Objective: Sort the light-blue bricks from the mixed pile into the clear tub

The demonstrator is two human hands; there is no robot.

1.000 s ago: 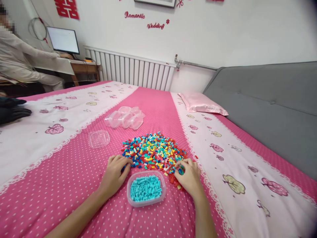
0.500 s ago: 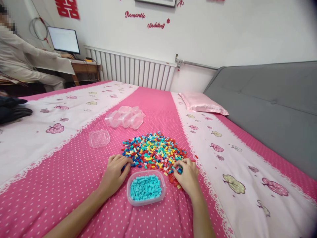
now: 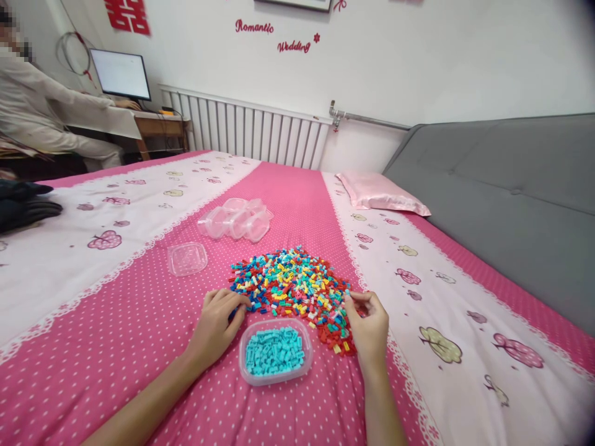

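A heap of small multicoloured toy bricks (image 3: 290,282) lies on the pink bedspread. My right hand (image 3: 370,325) is at the heap's right edge, thumb and forefinger pinched on a small light-blue toy brick (image 3: 348,293). At the left edge, my left hand (image 3: 220,319) rests with curled fingers, thumb tip close to the forefinger. Dark-blue bricks show beside its fingertips; what it holds, if anything, is hidden. Between my wrists stands a clear plastic tub (image 3: 275,379) filled with turquoise bricks, close in front of the heap.
Behind the heap are several clear plastic tubs (image 3: 237,220) and a clear lid (image 3: 187,259). A pink pillow (image 3: 381,195) lies by the grey headboard (image 3: 502,204). Dark cloth (image 3: 28,204) lies at the left. A person (image 3: 51,105) sits at a desk with a monitor (image 3: 121,74).
My right hand has moved right and slightly up from the heap's lower right part, and a light-blue brick now shows at its fingertips. The left hand has stayed in place.
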